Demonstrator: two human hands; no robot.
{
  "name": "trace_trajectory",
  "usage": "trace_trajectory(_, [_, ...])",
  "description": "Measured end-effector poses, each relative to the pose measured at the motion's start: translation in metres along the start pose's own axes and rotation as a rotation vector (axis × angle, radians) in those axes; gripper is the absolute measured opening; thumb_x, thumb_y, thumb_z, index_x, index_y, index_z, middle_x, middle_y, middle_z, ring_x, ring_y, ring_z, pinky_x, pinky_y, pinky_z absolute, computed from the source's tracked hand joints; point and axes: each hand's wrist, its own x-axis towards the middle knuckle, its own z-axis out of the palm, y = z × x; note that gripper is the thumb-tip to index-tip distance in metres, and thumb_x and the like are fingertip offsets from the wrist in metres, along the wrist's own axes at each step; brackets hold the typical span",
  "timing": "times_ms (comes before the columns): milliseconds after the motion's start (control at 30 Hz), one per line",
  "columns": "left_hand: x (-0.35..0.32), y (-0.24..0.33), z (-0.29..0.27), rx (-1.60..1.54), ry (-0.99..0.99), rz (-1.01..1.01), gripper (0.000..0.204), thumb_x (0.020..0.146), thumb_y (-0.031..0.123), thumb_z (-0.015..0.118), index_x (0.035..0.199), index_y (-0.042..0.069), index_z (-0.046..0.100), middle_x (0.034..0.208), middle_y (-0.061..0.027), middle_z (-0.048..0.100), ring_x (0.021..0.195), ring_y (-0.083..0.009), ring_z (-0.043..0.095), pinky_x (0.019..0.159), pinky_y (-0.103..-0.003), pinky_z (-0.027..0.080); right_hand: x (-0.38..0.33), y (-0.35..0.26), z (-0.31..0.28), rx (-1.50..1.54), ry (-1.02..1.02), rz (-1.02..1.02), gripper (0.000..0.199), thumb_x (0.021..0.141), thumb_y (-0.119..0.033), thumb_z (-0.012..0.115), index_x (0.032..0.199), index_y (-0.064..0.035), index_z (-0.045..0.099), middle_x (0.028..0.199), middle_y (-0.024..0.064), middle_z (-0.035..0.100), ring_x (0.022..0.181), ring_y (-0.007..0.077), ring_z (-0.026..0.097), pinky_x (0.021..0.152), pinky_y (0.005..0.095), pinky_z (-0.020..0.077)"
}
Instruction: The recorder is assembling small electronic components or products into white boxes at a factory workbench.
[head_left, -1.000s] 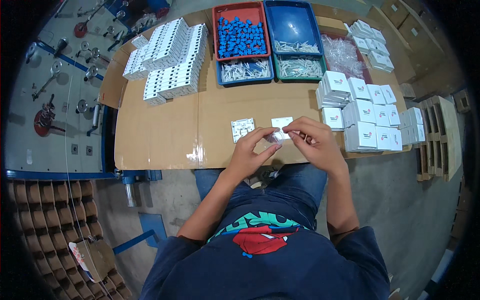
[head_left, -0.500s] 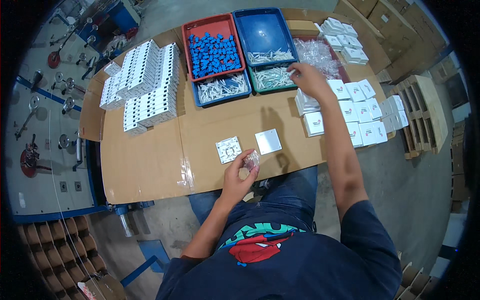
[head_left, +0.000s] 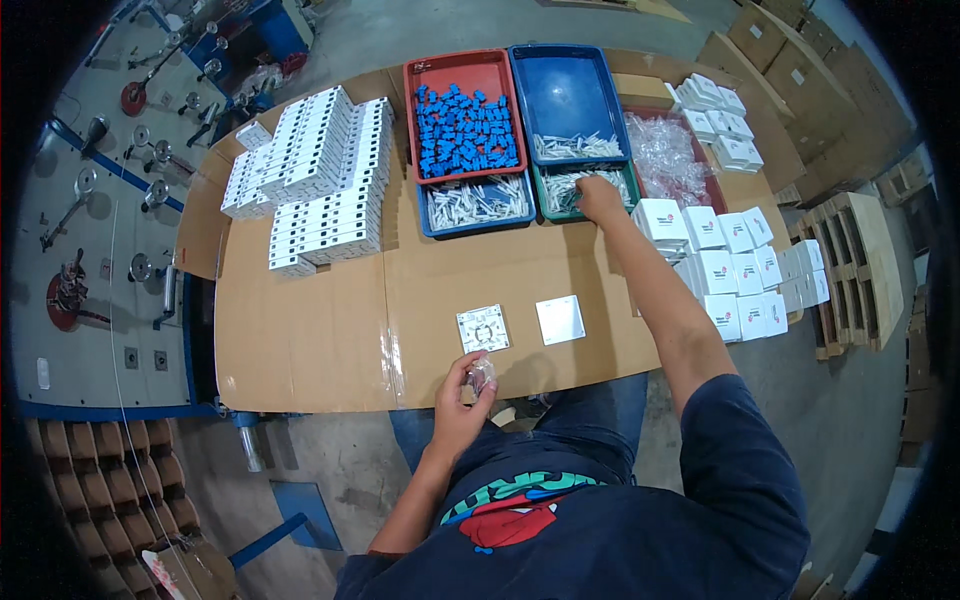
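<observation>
Head view, item one: small clear plastic bag (head_left: 482,374), pinched in my left hand (head_left: 462,405) at the counter's (head_left: 300,340) near edge. Light, limp, slippery; best held by its neck. My right hand (head_left: 598,197) reaches into the far green tray (head_left: 545,205) of white pieces, fingers curled; whether they hold anything I cannot tell.

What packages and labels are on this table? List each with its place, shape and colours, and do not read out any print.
Small white boxes: right side of the cardboard-covered table, cube-like, each with a red and blue mark.
More small white boxes: far right corner, plain tops.
Flat white boxes: far left, stacked in long rows, with dark spots along their sides.
Clear plastic bags: heaped in a red tray beside the right hand.
</observation>
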Motion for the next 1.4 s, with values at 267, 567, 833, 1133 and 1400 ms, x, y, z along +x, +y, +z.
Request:
trace_trajectory(267, [0.017,0.006,0.010,0.055,-0.026,0.118,0.047,0.087,0.004,0.074,0.132,0.005,0.061,0.096,-0.0031,0.062,0.087,-0.0133,0.060,0.082,-0.028,0.050,0.001,0.014,0.010,0.094,0.017,0.155,0.019,0.081,-0.010,0.069,0.100,-0.0111,0.072,0.093,0.0147,0.074,0.093,0.0374,0.070,0.079,0.0483,0.0557])
trace_trajectory(567, [0.022,0.005,0.012,-0.039,0.052,0.064,0.045,0.086,0.003,0.074,0.129,0.004,0.063,0.105,-0.0067,0.069,0.096,-0.0148,0.065,0.088,-0.030,0.052,-0.005,-0.005,-0.025,0.203,0.130,0.299,0.027,0.082,-0.012,0.066,0.108,-0.0148,0.075,0.100,0.0163,0.075,0.094,0.0354,0.072,0.081,0.0465,0.0571])
trace_trajectory(833, [0.046,0.002,0.020,0.006,0.161,0.138,0.045,0.087,0.003,0.073,0.131,0.003,0.062,0.105,-0.0077,0.069,0.094,-0.0146,0.065,0.088,-0.030,0.052,-0.076,-0.072,-0.103,0.772,0.054,0.214,0.016,0.090,-0.015,0.071,0.101,-0.0055,0.076,0.079,0.0038,0.071,0.071,0.0091,0.063,0.062,0.0295,0.0508])
trace_trajectory(1133, [0.057,0.011,0.028,-0.002,0.092,0.194,0.048,0.087,0.002,0.074,0.133,0.002,0.060,0.110,-0.0071,0.066,0.097,-0.0136,0.063,0.088,-0.029,0.051,-0.199,-0.178,-0.166,1.075,-0.239,0.061,0.013,0.091,-0.009,0.076,0.103,-0.0027,0.074,0.082,-0.0034,0.069,0.064,0.0023,0.053,0.056,0.0212,0.0423])
trace_trajectory(1400, [0.055,0.013,0.033,-0.015,0.063,0.227,0.050,0.087,0.005,0.076,0.134,0.003,0.060,0.115,-0.0078,0.068,0.100,-0.0147,0.065,0.090,-0.030,0.051,-0.205,-0.187,-0.160,1.016,-0.257,0.007,0.013,0.091,-0.010,0.075,0.101,-0.0021,0.074,0.082,0.0028,0.071,0.063,0.0067,0.055,0.056,0.0237,0.0433])
